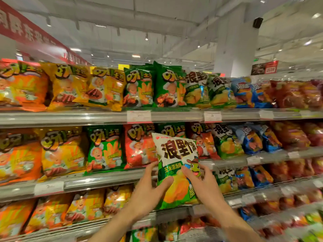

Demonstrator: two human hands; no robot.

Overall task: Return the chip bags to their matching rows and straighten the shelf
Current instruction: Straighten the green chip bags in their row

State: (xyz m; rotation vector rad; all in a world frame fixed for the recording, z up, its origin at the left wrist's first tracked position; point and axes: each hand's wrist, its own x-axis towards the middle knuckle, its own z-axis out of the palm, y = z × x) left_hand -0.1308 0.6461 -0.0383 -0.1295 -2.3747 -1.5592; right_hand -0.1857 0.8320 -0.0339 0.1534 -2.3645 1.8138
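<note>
A white-and-green chip bag (176,154) with large dark characters stands upright in front of the middle shelf (104,180). My left hand (148,191) grips its lower left edge, thumb on the front. My right hand (201,186) grips its right side, thumb pressed on the front. The bag covers part of a green bag (172,131) and a red bag (204,140) behind it. Matching white-and-green bags (225,144) stand just to the right on the middle shelf, and others (208,89) stand on the top shelf.
Rows of bags fill the shelves: orange (19,154), yellow (63,151), green (104,147) and red (139,145) to the left, blue (251,138) and dark red (293,135) to the right. Price tags (139,116) hang on the shelf rails. A white pillar (236,41) rises behind.
</note>
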